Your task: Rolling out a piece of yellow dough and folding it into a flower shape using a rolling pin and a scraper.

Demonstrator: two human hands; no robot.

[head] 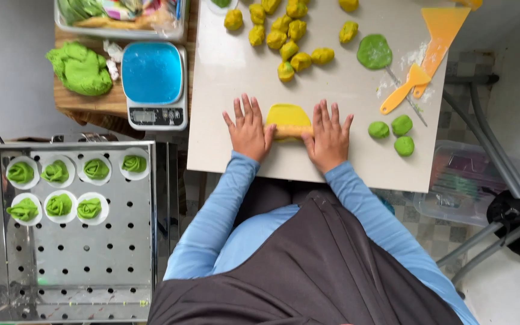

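Bare board (224, 78) left of hands; yellow dough balls (284, 36) ahead, green dough balls (392, 135) and scrapers (422, 72) crowd right.

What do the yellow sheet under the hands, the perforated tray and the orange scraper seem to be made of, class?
Yellow sheet: soft dough, matte, flattened by a roller under the left hand and right hand.
Perforated tray: probably stainless steel; shiny grey with reflections and punched holes.
Orange scraper: likely plastic; smooth, evenly coloured, flour-dusted.
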